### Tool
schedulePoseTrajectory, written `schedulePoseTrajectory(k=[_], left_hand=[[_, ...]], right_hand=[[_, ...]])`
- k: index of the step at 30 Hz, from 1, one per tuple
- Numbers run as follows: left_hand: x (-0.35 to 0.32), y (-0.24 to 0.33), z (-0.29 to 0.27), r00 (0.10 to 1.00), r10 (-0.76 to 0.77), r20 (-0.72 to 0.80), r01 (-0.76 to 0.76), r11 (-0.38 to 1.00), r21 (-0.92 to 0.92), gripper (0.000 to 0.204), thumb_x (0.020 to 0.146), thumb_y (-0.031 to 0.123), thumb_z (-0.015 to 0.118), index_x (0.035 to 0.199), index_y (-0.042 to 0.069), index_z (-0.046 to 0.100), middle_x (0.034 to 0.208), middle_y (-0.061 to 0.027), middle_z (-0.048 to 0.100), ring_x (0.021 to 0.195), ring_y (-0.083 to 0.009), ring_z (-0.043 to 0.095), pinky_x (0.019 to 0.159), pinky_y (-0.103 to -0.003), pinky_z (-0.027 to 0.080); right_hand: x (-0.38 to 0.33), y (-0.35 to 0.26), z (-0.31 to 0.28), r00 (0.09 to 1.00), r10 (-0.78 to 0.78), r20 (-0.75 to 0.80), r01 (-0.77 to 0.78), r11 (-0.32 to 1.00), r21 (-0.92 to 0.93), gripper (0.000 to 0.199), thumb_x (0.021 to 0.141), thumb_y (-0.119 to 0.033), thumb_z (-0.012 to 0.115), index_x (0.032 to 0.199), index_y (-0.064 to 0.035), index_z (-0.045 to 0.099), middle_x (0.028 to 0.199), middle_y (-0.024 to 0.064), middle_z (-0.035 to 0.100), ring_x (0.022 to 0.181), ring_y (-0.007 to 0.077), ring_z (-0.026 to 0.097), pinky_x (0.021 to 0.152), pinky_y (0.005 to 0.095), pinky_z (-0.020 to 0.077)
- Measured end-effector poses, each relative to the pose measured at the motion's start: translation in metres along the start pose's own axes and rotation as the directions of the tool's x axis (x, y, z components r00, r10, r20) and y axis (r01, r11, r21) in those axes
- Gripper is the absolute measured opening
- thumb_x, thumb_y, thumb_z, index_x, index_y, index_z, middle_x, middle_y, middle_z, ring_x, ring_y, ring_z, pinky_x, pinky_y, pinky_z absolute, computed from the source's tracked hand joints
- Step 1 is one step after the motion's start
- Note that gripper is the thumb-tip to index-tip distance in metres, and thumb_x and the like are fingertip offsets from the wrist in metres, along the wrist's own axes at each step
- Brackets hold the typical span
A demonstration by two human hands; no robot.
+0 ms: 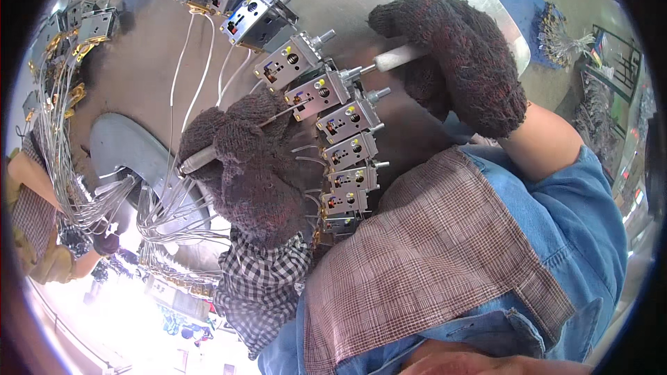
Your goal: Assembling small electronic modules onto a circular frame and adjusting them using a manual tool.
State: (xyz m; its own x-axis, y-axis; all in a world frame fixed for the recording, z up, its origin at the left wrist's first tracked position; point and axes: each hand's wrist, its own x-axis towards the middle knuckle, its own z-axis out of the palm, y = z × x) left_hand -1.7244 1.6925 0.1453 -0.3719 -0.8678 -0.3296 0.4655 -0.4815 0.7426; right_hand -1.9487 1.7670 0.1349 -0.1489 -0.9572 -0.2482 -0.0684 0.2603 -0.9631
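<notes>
A row of small silver metal housings (340, 121), each with a stub spindle, runs down the metal table. My left hand (250, 167), in a dark knitted glove, is closed around a thin screwdriver (201, 160) with a pale handle. Its slim shaft reaches to the face of one housing (316, 94) in the middle of the row. My right hand (458, 62), gloved alike, grips a white-handled tool (397, 58). That tool's metal shaft meets the spindle of the same housing; the exact contact is too small to make out.
More housings (253, 17) with white wires stand at the table's far edge. A grey oval piece (128, 142) and bundled wires (163, 219) lie left of me. Another person's arm (35, 180) is at the far left, near hanging wired housings (90, 28). A wire bundle (559, 38) lies at right.
</notes>
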Motion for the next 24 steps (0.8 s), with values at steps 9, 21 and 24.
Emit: schedulePoseTrajectory(k=[9, 21, 24], left_hand=[[0.000, -0.002, -0.016, 0.983, 0.149, -0.107, -0.118, 0.959, 0.257, 0.022, 0.093, 0.028, 0.053, 0.099, 0.007, 0.049, 0.096, -0.0163, 0.063, 0.079, -0.0297, 0.065, 0.061, -0.041, 0.059], [0.003, -0.001, -0.012, 0.993, 0.110, 0.029, -0.114, 0.980, 0.162, 0.016, 0.092, 0.024, 0.055, 0.096, 0.009, 0.049, 0.098, -0.0157, 0.064, 0.079, -0.0288, 0.066, 0.060, -0.038, 0.058], [0.001, -0.003, -0.010, 0.990, 0.140, -0.027, -0.131, 0.970, 0.205, 0.016, 0.092, 0.024, 0.054, 0.094, 0.009, 0.049, 0.098, -0.0152, 0.064, 0.078, -0.0277, 0.065, 0.059, -0.038, 0.057]], right_hand=[[-0.005, -0.011, 0.002, 0.958, 0.287, 0.020, -0.264, 0.848, 0.460, 0.038, 0.091, -0.024, 0.053, 0.122, -0.0025, 0.053, 0.080, 0.0080, 0.063, 0.056, 0.0098, 0.056, 0.048, 0.0236, 0.0455], [-0.005, -0.008, -0.004, 0.971, 0.229, 0.076, -0.239, 0.868, 0.436, 0.038, 0.091, -0.022, 0.054, 0.123, -0.0019, 0.053, 0.086, 0.0105, 0.064, 0.061, 0.0115, 0.057, 0.051, 0.0235, 0.0462], [-0.007, 0.000, 0.001, 0.992, 0.123, 0.007, -0.116, 0.914, 0.388, 0.038, 0.091, -0.024, 0.054, 0.122, -0.0018, 0.053, 0.088, 0.0108, 0.066, 0.060, 0.0106, 0.057, 0.050, 0.0229, 0.0456]])
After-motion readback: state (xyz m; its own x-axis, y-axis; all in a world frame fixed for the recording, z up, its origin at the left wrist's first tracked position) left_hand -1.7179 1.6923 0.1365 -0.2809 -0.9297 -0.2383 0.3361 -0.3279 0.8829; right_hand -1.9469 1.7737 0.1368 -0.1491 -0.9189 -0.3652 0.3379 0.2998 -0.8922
